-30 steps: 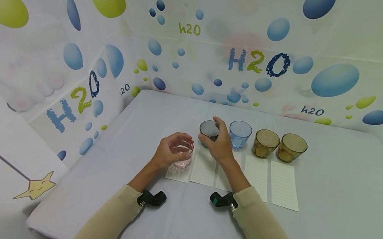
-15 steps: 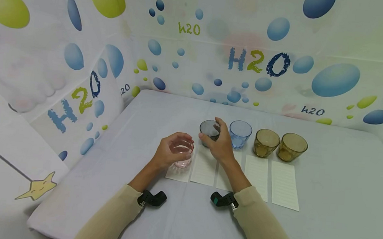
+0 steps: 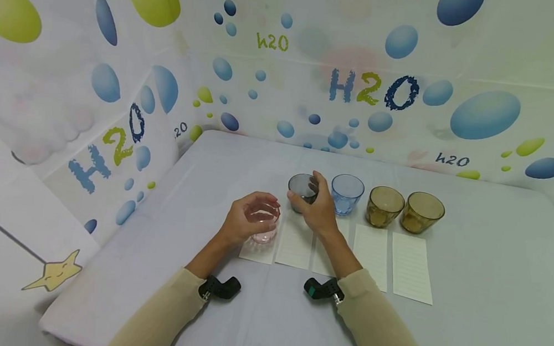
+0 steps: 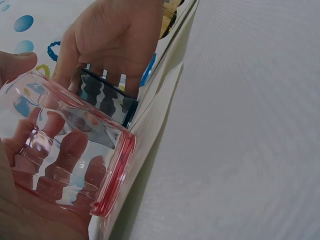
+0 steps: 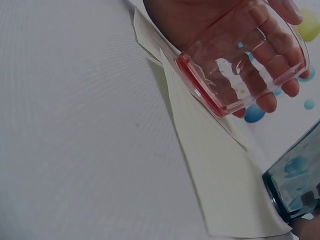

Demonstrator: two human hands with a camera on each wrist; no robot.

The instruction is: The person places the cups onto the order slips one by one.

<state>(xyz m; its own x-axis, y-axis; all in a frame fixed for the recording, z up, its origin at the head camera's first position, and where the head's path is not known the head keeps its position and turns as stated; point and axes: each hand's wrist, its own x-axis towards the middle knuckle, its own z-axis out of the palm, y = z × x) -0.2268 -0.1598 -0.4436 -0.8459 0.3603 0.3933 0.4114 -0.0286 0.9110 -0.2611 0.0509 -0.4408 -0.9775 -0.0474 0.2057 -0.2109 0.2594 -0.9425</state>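
Still the left hand (image 3: pixel 246 218) grips the pink glass (image 3: pixel 263 237), the right hand (image 3: pixel 320 212) the grey glass (image 3: pixel 299 186), both unmoved.

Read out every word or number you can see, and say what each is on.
"H2O": large, middle of the patterned backdrop.
"h2O": green, upper left of that.
"h2O": dark blue, lower right of it.
"H2O": large, on the left wall.
"20": small, by the wall corner; any letter before it is unclear.
Paper slips: faint lines, too small to read.
Glasses: no text visible.
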